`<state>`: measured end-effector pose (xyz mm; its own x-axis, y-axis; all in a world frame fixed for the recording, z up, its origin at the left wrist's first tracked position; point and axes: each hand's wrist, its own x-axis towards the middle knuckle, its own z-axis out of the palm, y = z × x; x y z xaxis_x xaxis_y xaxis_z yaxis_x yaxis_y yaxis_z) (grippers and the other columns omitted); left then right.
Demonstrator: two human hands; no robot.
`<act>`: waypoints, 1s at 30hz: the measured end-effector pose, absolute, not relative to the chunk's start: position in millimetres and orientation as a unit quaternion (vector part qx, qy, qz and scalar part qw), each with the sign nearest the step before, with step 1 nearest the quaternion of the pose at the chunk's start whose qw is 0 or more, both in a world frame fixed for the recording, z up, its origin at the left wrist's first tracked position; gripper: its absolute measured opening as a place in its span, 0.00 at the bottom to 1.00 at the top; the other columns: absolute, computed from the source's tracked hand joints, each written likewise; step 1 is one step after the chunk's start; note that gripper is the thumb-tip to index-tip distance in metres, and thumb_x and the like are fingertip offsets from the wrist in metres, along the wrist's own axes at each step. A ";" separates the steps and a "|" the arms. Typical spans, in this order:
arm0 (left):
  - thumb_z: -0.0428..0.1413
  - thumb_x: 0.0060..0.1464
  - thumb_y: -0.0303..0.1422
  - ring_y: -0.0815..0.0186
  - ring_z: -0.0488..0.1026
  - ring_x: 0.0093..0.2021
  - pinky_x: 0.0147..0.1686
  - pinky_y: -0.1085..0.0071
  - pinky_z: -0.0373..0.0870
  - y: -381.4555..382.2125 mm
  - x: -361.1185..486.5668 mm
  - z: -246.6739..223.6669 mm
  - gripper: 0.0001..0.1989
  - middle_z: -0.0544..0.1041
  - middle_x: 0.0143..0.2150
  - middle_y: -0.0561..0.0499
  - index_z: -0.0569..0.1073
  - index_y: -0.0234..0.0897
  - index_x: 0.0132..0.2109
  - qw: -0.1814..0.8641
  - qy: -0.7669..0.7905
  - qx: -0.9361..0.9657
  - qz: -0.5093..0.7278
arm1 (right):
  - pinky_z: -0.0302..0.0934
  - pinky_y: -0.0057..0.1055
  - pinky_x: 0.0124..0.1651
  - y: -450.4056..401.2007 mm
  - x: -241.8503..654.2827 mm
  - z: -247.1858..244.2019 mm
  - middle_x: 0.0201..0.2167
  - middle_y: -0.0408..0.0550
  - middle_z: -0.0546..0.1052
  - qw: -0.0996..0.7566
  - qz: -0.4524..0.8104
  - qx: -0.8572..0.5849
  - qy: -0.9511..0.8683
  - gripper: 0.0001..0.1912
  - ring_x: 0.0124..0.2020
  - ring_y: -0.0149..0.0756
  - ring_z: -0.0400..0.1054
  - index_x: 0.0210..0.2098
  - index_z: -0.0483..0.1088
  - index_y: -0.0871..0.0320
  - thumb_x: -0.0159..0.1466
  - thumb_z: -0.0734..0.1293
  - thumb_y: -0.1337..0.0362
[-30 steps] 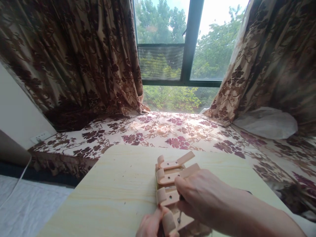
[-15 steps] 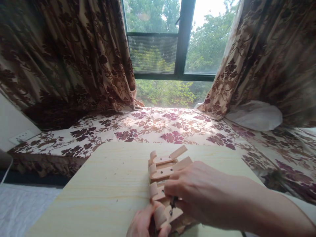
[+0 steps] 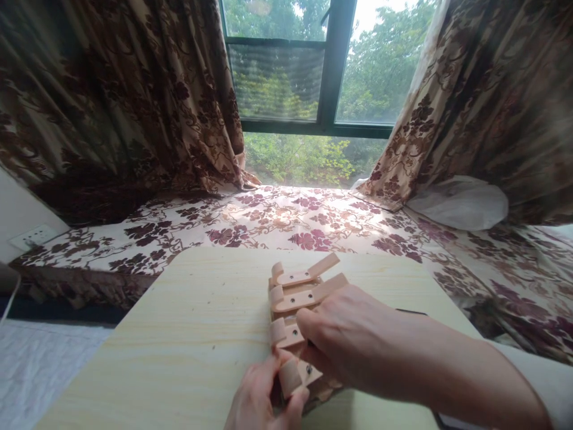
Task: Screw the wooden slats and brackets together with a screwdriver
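A light wooden assembly lies on the table, made of several narrow strips with rounded blocks at their left ends and small dark screws in them. My left hand grips the nearest block, thumb and fingers on either side of it. A screw shows in the strip beside that block. Over the strips' right part my right hand is closed, its fingers curled under. Whatever it holds is hidden behind those fingers. The right hand covers the right ends of the two nearer strips.
The pale wood-grain table has a few small dark specks on it. A dark-edged flat object shows partly under my right forearm. Beyond lies a flowered window seat with a white bag, between patterned curtains.
The dark, thin-tipped tool seen at the nearest screw, under my right hand, no longer shows. That hand has shifted slightly away from the screw. My left hand keeps its grip.
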<state>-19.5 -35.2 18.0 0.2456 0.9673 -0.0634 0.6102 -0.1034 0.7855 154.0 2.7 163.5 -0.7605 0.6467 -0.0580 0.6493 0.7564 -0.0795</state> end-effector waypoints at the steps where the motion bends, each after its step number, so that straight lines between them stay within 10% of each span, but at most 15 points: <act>1: 0.53 0.46 0.37 0.60 0.73 0.40 0.40 0.71 0.69 -35.4 -19.6 18.1 0.15 0.77 0.35 0.51 0.72 0.39 0.42 0.365 0.562 0.700 0.246 | 0.40 0.30 0.21 3.2 153.6 162.9 0.21 0.43 0.68 0.020 -0.037 0.365 0.930 0.07 0.18 0.29 0.53 0.26 0.64 0.59 0.61 0.60 0.68; 30: 0.51 0.51 0.42 0.61 0.70 0.38 0.40 0.67 0.66 -38.6 -17.7 27.1 0.13 0.73 0.35 0.50 0.68 0.39 0.39 0.396 0.562 0.694 0.215 | 0.42 0.29 0.22 1.0 159.9 175.6 0.24 0.43 0.70 0.043 -0.078 0.342 0.936 0.05 0.21 0.27 0.56 0.25 0.64 0.59 0.57 0.63 0.72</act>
